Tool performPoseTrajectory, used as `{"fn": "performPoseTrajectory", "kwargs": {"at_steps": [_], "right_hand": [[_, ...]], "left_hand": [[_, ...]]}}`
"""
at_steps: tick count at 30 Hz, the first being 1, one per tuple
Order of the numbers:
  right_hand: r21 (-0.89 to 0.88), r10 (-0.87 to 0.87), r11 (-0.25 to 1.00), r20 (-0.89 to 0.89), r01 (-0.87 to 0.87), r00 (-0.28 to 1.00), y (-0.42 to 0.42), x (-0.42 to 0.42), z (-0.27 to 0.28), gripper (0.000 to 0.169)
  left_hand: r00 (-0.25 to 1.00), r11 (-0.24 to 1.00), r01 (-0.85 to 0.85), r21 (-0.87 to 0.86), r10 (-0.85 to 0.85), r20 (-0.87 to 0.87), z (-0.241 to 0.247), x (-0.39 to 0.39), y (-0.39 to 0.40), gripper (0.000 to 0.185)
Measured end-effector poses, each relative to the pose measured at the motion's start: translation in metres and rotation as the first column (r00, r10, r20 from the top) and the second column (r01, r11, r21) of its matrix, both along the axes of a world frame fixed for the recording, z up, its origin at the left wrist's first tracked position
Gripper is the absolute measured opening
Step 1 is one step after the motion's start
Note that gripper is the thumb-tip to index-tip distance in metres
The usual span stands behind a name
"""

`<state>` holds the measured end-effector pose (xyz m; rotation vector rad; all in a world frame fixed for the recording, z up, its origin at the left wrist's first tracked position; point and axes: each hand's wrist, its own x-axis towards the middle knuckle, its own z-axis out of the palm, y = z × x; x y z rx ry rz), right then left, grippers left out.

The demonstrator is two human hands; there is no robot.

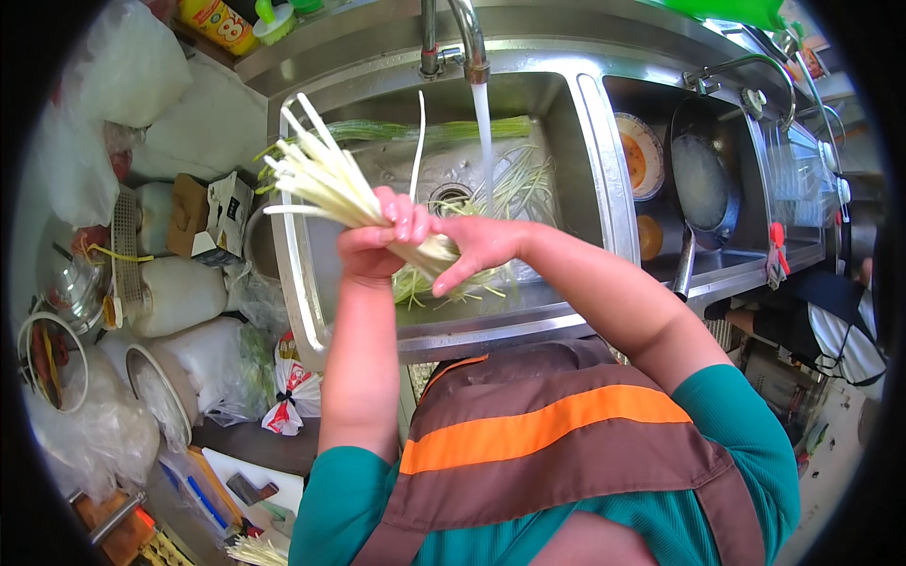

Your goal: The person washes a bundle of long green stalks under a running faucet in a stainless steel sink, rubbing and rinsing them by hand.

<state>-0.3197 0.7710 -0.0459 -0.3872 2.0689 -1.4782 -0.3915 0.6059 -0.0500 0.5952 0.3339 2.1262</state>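
Note:
My left hand (386,230) grips a thick bunch of pale vegetable stalks (329,180) over the left basin of a steel sink (586,170). Their white ends fan out up and to the left. My right hand (481,247) is around the lower, greener part of the bunch, close against the left hand. Its thumb lies across the stalks, and some of its fingers are hidden. One pale stalk (419,141) sticks up apart from the rest. Water (483,141) runs from the faucet (473,42) into the basin. Loose thin greens (520,187) lie by the drain (451,197).
Long green stalks (453,129) lie along the basin's back wall. A wok (702,184) and a bowl (640,156) occupy the right basin. Plastic jugs (184,293), an opened carton (219,219) and bags crowd the left. A cleaver (248,488) rests on a white board (283,488). Another person (800,311) is at far right.

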Motion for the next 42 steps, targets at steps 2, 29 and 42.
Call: {"fn": "performPoseTrajectory", "kwargs": {"at_steps": [2, 29, 42], "right_hand": [[-0.007, -0.084, 0.996, 0.128, 0.085, 0.988, 0.003, 0.005, -0.001, 0.062], [0.021, -0.592, 0.772, 0.389, 0.636, 0.706, 0.083, 0.071, -0.027, 0.048], [0.112, -0.537, 0.832, 0.414, 0.544, 0.735, 0.081, 0.066, -0.032, 0.047]], "left_hand": [[0.995, 0.997, -0.071, -0.029, 0.073, 0.075, 0.001, 0.006, 0.020, 0.022], [0.898, 0.712, -0.093, -0.696, 0.361, 0.250, -0.069, 0.055, 0.129, 0.031], [0.918, 0.785, -0.047, -0.618, 0.277, 0.283, -0.075, 0.058, 0.111, 0.035]]}}
